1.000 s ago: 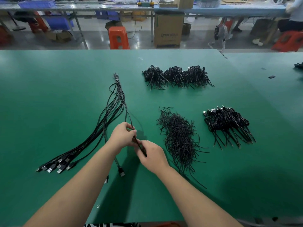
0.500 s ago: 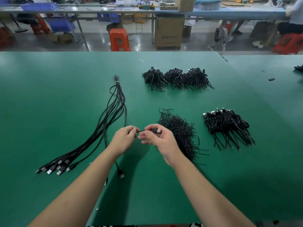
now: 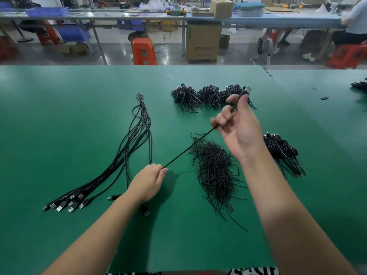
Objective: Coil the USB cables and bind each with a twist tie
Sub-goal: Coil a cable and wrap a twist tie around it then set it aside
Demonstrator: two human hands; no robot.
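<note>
I have the green table (image 3: 59, 116) spread out below me, and across it the stock: a fan of loose USB cables (image 3: 127, 155) bound at the far tip on my left, a heap of twist ties (image 3: 214, 171) in the middle just beside my right forearm, and finished coils in a far row (image 3: 208, 95) and a nearer pile (image 3: 282, 151) on the right. The cable in hand (image 3: 188, 149) is what counts: it runs taut and straight on a diagonal, low and near at my left, high and farther off at my right, passing above the far end of the tie heap. My right hand (image 3: 238, 128) is raised, fingers curled round the upper stretch, with the metal plug (image 3: 247, 89) sticking out just past the fingertips. My left hand (image 3: 148, 181) sits low near the table, pinching the lower end of that stretch; where the rest of the cable goes beyond it I cannot tell. To my eye the coiling has yet to begin, and the first loop turns on bringing the two ends of this line together.
</note>
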